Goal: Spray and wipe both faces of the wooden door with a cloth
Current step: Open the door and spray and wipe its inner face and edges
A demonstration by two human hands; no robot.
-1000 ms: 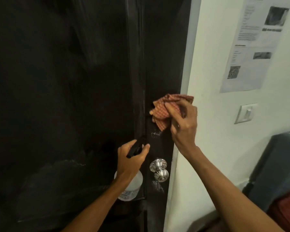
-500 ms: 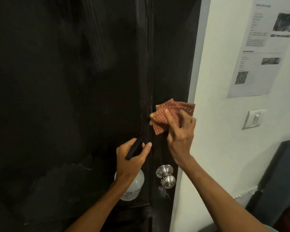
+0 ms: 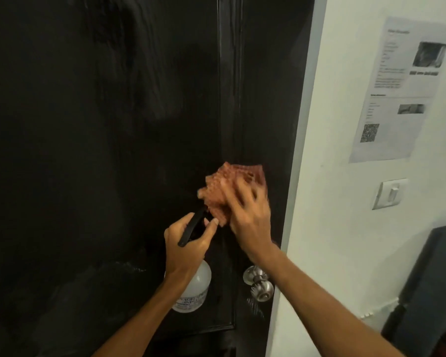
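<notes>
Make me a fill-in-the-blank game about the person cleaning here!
1. The right hand presses the orange checked cloth against the dark wooden ____.
2. The left hand grips the spray bottle by its ____ trigger top.
3. The silver doorknob sits ____ the cloth.
4. The light switch is fixed on the ____ wall.

Missing words: door; black; below; white.

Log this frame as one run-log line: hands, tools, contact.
phase: wipe | right hand: presses cloth on door, motion-blurred | left hand: grips spray bottle | knob: untouched
</notes>
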